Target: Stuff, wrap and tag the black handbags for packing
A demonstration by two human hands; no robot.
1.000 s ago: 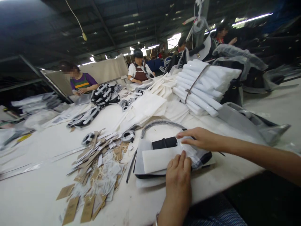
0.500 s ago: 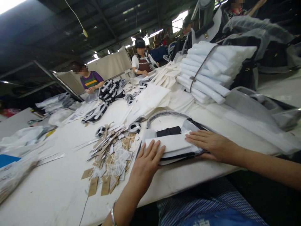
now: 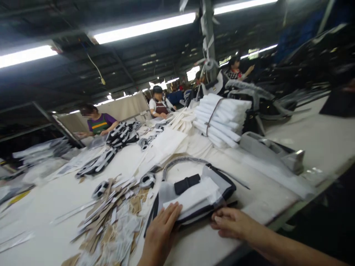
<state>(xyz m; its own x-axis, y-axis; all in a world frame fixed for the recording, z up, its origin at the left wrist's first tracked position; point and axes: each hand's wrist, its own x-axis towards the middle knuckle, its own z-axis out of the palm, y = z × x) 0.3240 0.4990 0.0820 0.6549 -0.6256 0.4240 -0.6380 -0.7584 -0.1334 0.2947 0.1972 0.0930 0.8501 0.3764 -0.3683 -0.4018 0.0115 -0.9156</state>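
A dark handbag [image 3: 229, 187] lies on the table in front of me, its curved handle [image 3: 185, 161] wrapped in clear film. White padding sheet [image 3: 194, 194] and a small black piece [image 3: 187, 184] rest on its front. My left hand [image 3: 163, 225] lies with outstretched fingers on the bag's lower left part, touching the white sheet. By the bag's lower right edge is my right hand [image 3: 233, 223], its fingers curled together. Whatever those fingers hold, if anything, is hidden.
Left of the bag spread paper tags and strings [image 3: 111, 221], with wrapped strap rolls [image 3: 147, 180] beside them. A tied stack of white foam [image 3: 219, 118] stands behind. Co-workers [image 3: 100, 122] sit across the table [image 3: 63, 203]. Film-covered bags [image 3: 271, 147] lie to the right.
My right hand has left the top of the white sheet and come down to the bag's lower right edge, fingers now curled. The left hand stays on the bag. The view has tilted up.
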